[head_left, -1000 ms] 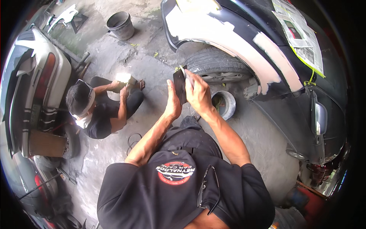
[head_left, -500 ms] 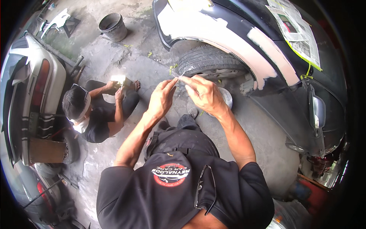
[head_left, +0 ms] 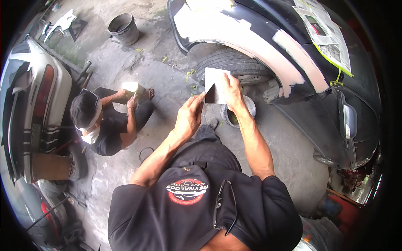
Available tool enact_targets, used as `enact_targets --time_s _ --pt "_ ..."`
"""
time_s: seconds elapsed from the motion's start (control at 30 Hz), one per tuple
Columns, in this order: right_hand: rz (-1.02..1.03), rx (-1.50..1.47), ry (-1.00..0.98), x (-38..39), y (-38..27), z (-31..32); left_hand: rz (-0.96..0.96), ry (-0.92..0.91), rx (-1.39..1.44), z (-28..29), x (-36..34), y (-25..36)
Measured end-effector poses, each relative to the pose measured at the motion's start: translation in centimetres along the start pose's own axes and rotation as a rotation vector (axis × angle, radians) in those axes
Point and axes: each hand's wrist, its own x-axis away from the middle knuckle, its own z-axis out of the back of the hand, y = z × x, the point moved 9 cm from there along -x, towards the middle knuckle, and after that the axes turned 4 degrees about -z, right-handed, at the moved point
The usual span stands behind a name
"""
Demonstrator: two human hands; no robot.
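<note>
A small sheet of sandpaper (head_left: 215,77), pale with a dark triangular patch at its lower left, is held up in front of my body. My right hand (head_left: 235,95) grips its right edge, thumb and fingers closed on it. At the lower left edge, my left hand (head_left: 189,116) pinches the dark part between closed fingers. Behind the sheet is the car's front tyre (head_left: 234,62). A round pail (head_left: 252,109) stands on the floor, partly hidden by my right hand and forearm.
A dark car's fender (head_left: 251,44) with pale filler patches curves over the tyre; newspaper (head_left: 324,35) is taped above. At left a co-worker (head_left: 96,121) sits holding a pale block-like object (head_left: 130,87), beside a white car (head_left: 54,83). A dark bucket (head_left: 124,29) stands farther off.
The sheet, nearly edge-on before, is now turned so its pale face shows. My right hand has moved slightly right, and my left hand has moved right and nearer my body.
</note>
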Motion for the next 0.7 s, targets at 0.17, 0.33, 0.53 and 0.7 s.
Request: enact_targets --time_s 0.17,0.33,0.53,0.7 --pt "0.265 0.263 -0.211 2.2 -2.5 -2.7 0.062 0.102 0.043 2.8 -1.0 -2.1" --pt "0.311 0.292 -0.310 2.6 -2.3 -3.8 0.088 0.160 0.061 3.8 -1.2 -3.1" --pt "0.103 0.550 -0.505 4.4 0.2 -5.3 0.061 0.300 -0.010 5.7 -2.0 -5.0" --pt "0.267 0.435 -0.259 3.5 -1.2 -3.5 0.128 0.380 0.091 6.7 -1.8 -6.4"
